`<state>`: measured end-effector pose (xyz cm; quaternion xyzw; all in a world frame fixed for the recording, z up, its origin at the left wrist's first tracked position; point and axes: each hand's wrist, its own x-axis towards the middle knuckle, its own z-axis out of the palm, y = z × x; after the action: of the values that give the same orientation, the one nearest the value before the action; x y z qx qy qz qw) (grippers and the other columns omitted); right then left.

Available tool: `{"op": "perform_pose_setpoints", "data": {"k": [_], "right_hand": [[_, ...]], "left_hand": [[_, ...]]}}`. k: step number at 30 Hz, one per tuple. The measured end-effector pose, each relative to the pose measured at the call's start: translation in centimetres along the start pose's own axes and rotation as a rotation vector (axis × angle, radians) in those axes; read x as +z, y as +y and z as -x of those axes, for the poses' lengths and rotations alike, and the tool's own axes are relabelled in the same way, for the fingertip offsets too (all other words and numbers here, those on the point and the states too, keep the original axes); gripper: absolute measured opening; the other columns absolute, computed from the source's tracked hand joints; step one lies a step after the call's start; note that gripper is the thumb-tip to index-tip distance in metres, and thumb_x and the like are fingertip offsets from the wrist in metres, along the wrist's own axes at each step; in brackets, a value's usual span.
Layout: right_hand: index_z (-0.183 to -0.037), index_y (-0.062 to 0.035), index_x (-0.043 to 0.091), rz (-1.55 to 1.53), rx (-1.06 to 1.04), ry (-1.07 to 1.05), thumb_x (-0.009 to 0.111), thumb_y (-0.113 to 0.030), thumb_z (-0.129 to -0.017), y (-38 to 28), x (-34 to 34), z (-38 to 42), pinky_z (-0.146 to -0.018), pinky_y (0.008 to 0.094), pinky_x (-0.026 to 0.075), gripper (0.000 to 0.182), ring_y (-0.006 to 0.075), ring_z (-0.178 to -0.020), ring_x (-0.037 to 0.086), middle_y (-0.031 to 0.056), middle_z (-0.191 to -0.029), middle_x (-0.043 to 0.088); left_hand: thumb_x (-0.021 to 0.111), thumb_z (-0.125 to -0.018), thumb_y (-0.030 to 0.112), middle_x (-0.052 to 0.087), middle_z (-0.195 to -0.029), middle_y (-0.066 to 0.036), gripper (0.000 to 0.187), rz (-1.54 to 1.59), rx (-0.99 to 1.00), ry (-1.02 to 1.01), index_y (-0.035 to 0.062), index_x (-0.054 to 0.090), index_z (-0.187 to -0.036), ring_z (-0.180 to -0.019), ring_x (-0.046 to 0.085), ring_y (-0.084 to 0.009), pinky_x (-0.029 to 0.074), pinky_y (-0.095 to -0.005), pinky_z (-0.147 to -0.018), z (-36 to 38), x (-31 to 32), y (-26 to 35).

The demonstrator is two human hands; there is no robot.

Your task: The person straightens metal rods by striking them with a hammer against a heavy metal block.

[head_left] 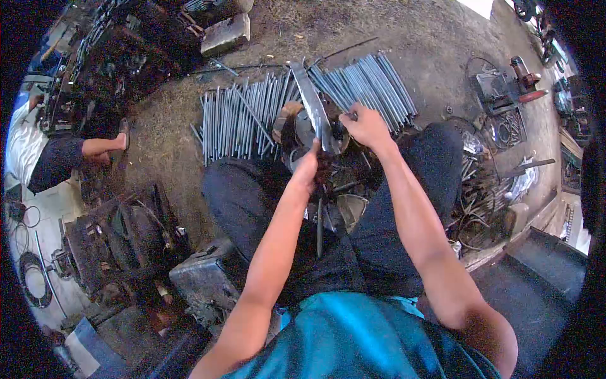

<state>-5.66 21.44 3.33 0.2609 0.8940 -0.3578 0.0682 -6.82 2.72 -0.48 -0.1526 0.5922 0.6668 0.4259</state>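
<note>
The floor (158, 136) is brown, worn and littered, in a crowded workshop. Across its far middle lie two spreads of grey metal rods, a left batch (221, 123) and a right batch (379, 82), mostly side by side, with a few askew on the left. A pale block (225, 36) sits farther off; at far left is another person (53, 148) in dark shorts. At far right stands a machine with a red part (533, 96). Below it, what seems a shallow tray holds a dark ring (504, 132) and loose metal pieces. A scuffed grey box (205, 278) stands near left, its contents hidden.

Between the seated person's knees, a flat metal bar (309, 95), long, straight and brightly shining, slants over a round disc (304, 128). The left hand (306, 169) is at its near end, thumb along it; the other fingers are too shadowed to tell. The right hand (369, 128) has its fingers curled around a dark handle (351, 117) beside the bar.
</note>
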Motion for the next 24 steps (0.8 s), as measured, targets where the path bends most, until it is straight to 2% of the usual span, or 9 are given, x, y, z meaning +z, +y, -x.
{"op": "perform_pose_setpoints", "data": {"k": [4,7,9,10,11,13,15,22,24], "right_hand": [[-0.105,-0.0012,0.065,0.039,0.007,-0.022,0.061,-0.046,-0.084,-0.6,-0.3,0.0,-0.086,0.0502,0.051,0.049,0.0428,-0.094,0.066,0.0252,-0.096,0.069],[-0.105,-0.0001,0.065,0.127,0.052,0.002,0.058,-0.045,-0.088,-1.0,-0.9,-0.1,-0.085,0.0474,0.052,0.049,0.0374,-0.092,0.068,0.0225,-0.096,0.07],[-0.112,-0.0013,0.065,-0.636,-0.082,-0.099,0.05,-0.046,-0.094,-0.6,-0.8,-1.0,-0.092,0.042,0.049,0.051,0.0308,-0.098,0.067,0.0171,-0.102,0.07],[-0.117,0.0015,0.062,-0.989,-0.088,-0.303,0.039,-0.048,-0.1,-1.5,-2.0,-0.9,-0.102,0.0396,0.04,0.057,0.0259,-0.116,0.058,0.0152,-0.122,0.064],[-0.122,0.0037,0.058,-1.16,-0.147,-0.385,0.037,-0.052,-0.099,-2.3,-2.9,-0.4,-0.104,0.0409,0.039,0.064,0.0281,-0.12,0.055,0.0183,-0.126,0.061],[-0.127,0.0059,0.053,-1.335,-0.208,-0.463,0.036,-0.056,-0.098,-4.2,-4.5,0.9,-0.107,0.0421,0.037,0.071,0.0302,-0.124,0.053,0.0214,-0.131,0.057],[-0.136,0.0101,0.043,-1.718,-0.336,-0.729,0.033,-0.066,-0.093,-5.9,-5.8,2.2,-0.111,0.044,0.033,0.088,0.035,-0.133,0.044,0.0275,-0.141,0.046],[-0.143,0.0149,0.027,-2.009,-0.329,-1.011,0.033,-0.081,-0.083,-8.1,-8.1,6.4,-0.116,0.0429,0.025,0.113,0.0358,-0.143,0.03,0.0278,-0.152,0.028],[-0.144,0.0148,0.025,-2.031,-0.332,-1.061,0.033,-0.082,-0.081,-8.1,-8.7,7.3,-0.116,0.0425,0.024,0.116,0.0357,-0.143,0.028,0.028,-0.153,0.027]], "left_hand": [[0.043,-0.095,0.064,0.048,-0.064,0.003,0.053,0.067,-0.083,-0.027,0.0133,0.06,-0.093,-0.053,0.041,-0.0112,0.03,-0.0296,-0.046,1.5,0.5,1.8],[0.041,-0.099,0.058,0.05,-0.066,0.002,0.047,-0.006,-0.247,-0.119,0.0143,0.056,-0.089,-0.053,0.043,-0.0116,0.038,-0.0291,-0.049,4.6,0.8,4.2],[0.041,-0.096,0.064,0.026,-0.056,0.007,0.05,0.133,-0.168,-0.263,0.0181,0.04,-0.075,-0.043,0.02,-0.0066,0.018,-0.0249,-0.037,6.8,2.0,4.9],[0.04,-0.095,0.065,0.025,-0.056,0.007,0.053,0.132,-0.164,-0.309,0.0162,0.04,-0.076,-0.042,0.022,-0.007,0.019,-0.024,-0.036,7.6,2.1,5.1],[0.04,-0.095,0.065,0.025,-0.056,0.007,0.053,0.13,-0.17,-0.309,0.0162,0.04,-0.076,-0.042,0.022,-0.007,0.019,-0.024,-0.036,8.2,2.2,5.1],[0.04,-0.094,0.067,0.025,-0.056,0.007,0.054,0.206,-0.111,-0.554,0.0157,0.039,-0.077,-0.042,0.022,-0.0068,0.021,-0.0232,-0.036,9.2,2.4,4.7],[0.041,-0.093,0.068,0.025,-0.056,0.007,0.055,0.208,-0.117,-0.61,0.0152,0.038,-0.078,-0.042,0.022,-0.0066,0.022,-0.0231,-0.036,9.9,2.9,4.3],[0.04,-0.094,0.066,0.028,-0.057,0.007,0.056,0.066,-0.155,-0.71,0.0131,0.041,-0.077,-0.043,0.025,-0.0051,0.023,-0.0222,-0.039,11.4,4.4,4.3],[0.043,-0.094,0.065,0.028,-0.055,0.006,0.056,0.159,-0.188,-0.857,0.0119,0.042,-0.077,-0.043,0.025,-0.0051,0.022,-0.0226,-0.039,11.4,4.4,4.1]]}}
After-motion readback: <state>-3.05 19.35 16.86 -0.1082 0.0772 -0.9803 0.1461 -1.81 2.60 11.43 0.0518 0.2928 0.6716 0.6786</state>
